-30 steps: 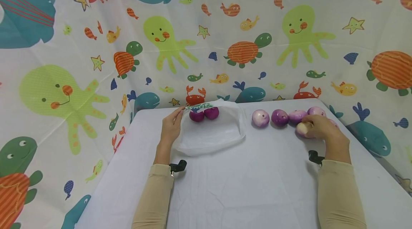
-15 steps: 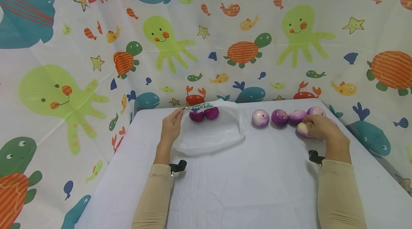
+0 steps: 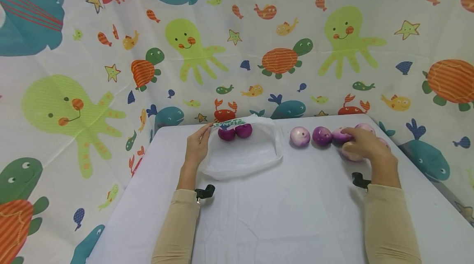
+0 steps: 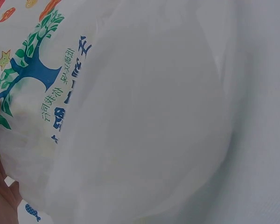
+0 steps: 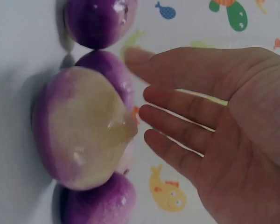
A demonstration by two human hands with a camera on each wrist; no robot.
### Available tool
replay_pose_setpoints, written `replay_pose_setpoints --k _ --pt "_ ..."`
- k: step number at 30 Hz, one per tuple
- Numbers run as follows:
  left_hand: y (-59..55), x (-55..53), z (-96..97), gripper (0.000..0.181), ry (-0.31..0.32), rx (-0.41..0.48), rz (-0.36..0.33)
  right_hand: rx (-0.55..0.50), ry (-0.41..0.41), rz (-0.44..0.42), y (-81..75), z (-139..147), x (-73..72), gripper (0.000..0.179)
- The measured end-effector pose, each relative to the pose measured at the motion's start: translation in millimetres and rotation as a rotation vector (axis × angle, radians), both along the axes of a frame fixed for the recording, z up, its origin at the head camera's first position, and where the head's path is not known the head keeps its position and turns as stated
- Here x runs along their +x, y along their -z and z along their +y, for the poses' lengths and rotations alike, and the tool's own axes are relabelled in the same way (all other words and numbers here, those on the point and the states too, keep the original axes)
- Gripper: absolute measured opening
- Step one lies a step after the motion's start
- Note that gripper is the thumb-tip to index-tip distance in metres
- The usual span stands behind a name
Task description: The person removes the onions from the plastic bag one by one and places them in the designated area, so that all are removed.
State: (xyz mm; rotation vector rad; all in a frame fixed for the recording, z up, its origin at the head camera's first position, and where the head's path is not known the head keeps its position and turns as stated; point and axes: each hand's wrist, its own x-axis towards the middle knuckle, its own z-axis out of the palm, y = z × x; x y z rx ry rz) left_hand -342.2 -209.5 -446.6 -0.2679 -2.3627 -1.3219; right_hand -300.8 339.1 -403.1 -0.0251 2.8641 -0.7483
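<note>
My left hand (image 3: 196, 146) pinches the left edge of the mouth of a white plastic bag (image 3: 240, 159), holding it up. Inside the bag lie two dark purple onions (image 3: 243, 130), seen through its mouth. Printed on the bag in the left wrist view are a blue tree (image 4: 35, 67) and lettering. At the right, my right hand (image 3: 368, 146) is over a pale-topped purple onion (image 3: 352, 155). In the right wrist view its fingers are spread and fairly straight, just off that onion's pointed tip (image 5: 126, 128). Other onions behind it are partly hidden by the hand.
Left of my right hand, a pale onion (image 3: 300, 136) and a dark purple onion (image 3: 322, 136) stand in a row with a lighter one (image 3: 341, 134). Another onion (image 3: 364, 128) sits behind. A white cloth covers the table (image 3: 289, 214); a sea-animal curtain (image 3: 237, 50) hangs behind.
My right hand's fingers have lifted off the pale-topped onion and shifted slightly up and left. The onion stays on the table. My left hand and the bag have not visibly moved.
</note>
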Motion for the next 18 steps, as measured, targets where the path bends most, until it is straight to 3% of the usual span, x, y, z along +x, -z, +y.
replay_pose_setpoints --k 5,13,18 --pt "-1.0 1.5 0.5 0.040 -0.003 0.003 -0.006 -0.013 -0.088 0.154 -2.7 -15.2 -8.4 0.063" --pt "-2.0 1.6 1.2 0.040 -0.006 0.005 -0.014 -0.049 -0.074 0.256 -5.9 -42.3 -10.6 0.066" --pt "-1.6 1.1 0.7 0.039 -0.003 0.008 -0.009 -0.059 -0.103 0.355 -4.5 -57.8 -15.1 0.059"
